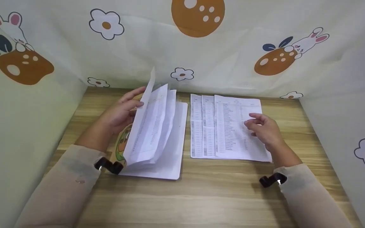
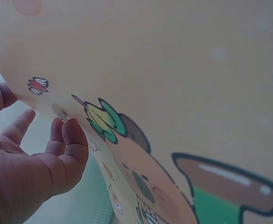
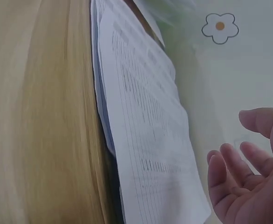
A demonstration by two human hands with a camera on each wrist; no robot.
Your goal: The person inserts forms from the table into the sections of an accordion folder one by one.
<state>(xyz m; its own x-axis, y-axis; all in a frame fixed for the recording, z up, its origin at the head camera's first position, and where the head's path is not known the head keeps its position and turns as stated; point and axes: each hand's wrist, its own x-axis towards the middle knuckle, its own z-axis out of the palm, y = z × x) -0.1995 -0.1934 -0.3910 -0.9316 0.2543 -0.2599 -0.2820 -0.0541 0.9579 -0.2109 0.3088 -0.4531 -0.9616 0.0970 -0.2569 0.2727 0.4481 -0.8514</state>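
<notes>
A folder point(image 1: 180, 139) with a cartoon-printed cover point(image 2: 187, 88) lies on the left of the table, white inside, with several printed sheets point(image 1: 152, 120) fanned up in it. My left hand point(image 1: 121, 109) pinches the raised cover near its far edge, thumb tip over the edge. In the left wrist view, the bent fingers point(image 2: 73, 135) are at the cover's edge. To the right, overlapping printed papers point(image 1: 233, 126) lie in a row. Over the right edge of the top paper is my right hand point(image 1: 265, 129), fingers loosely bent, holding nothing.
The wood-grain table point(image 1: 201, 196) is walled in by a pale curtain point(image 1: 144, 47) printed with flowers, rabbits and orange fruit. Black wrist cameras point(image 1: 109, 165) sit at both sleeve cuffs. The papers reach close to the back curtain.
</notes>
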